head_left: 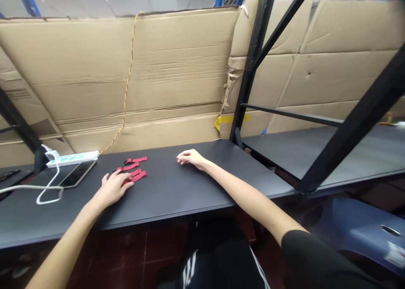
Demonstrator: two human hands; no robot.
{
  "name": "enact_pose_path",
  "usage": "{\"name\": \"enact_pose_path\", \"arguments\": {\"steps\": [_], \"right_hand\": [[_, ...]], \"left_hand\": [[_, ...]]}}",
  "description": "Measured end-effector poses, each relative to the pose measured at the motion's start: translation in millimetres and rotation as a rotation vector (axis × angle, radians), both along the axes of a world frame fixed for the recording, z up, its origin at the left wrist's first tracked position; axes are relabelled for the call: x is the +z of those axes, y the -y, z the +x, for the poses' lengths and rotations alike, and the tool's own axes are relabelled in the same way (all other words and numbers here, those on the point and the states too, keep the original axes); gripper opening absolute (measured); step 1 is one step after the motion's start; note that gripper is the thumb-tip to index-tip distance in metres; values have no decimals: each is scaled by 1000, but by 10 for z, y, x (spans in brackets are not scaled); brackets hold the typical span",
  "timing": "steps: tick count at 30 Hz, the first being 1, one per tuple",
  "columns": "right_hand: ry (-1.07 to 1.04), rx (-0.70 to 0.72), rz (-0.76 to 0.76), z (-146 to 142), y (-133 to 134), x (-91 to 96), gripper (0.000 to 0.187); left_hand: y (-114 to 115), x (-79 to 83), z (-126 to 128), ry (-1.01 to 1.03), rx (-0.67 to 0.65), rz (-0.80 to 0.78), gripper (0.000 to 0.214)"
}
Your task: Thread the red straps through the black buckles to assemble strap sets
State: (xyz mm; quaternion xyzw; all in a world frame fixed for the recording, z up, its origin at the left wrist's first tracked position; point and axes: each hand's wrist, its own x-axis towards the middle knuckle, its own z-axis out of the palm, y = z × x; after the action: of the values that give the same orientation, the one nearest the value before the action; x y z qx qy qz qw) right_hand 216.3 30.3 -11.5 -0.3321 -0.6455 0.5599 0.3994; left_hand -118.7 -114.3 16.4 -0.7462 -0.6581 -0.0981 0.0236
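- Left hand (112,189) gripping those red straps (136,176), or what?
- Nah, it's open, fingers just lying across them. Phone (77,174) and power strip (72,158) sit off to its left, straps right under and ahead of it, all loose on the black desk (164,200), none bundled. Right hand (191,158)'s further right, relaxed and empty.

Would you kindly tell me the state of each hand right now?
Left hand: open, lying on the red straps.
Right hand: loosely open, holding nothing.
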Motion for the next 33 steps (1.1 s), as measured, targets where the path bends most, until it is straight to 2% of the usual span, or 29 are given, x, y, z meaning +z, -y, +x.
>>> {"name": "enact_pose_path", "arguments": {"steps": [2, 3, 6, 8, 12, 19, 23, 26, 27, 29, 31, 33], "right_hand": [[7, 3, -4, -2, 1, 3, 24], [11, 2, -5, -3, 3, 6, 24], [17, -4, -2, -5, 12, 15, 22], [15, -6, -1, -8, 15, 17, 22], [12, -9, -2, -15, 5, 8, 22], [17, -8, 6, -10, -26, -15, 23], [34, -7, 28, -7, -44, -34, 21], [83, -50, 96, -44, -44, -59, 19], [125, -85, 142, -65, -39, -67, 20], [262, -167, 297, -106, -25, -76, 22], [437, -204, 514, -127, -10, -75, 27], [632, -173, 677, -111, 0, -68, 35]], "left_hand": [[-4, 36, -125, 1, 22, -32, 30], [-27, 63, -178, 11, -9, -47, 31], [-159, 135, -272, 89, -195, -51, 33], [-277, 149, -277, 126, -271, -28, 32], [-535, 93, -209, 131, -338, -4, 32], [-996, -10, -188, 101, -345, 26, 31], [-1137, -42, -179, 46, -294, 69, 27], [-1090, -85, 5, 15, -196, 197, 24], [-1055, -108, 114, 4, -164, 246, 25], [-991, -166, 390, -9, -182, 290, 28], [-964, -233, 695, 7, -256, 249, 34], [-989, -290, 971, 29, -266, 169, 44]]}}
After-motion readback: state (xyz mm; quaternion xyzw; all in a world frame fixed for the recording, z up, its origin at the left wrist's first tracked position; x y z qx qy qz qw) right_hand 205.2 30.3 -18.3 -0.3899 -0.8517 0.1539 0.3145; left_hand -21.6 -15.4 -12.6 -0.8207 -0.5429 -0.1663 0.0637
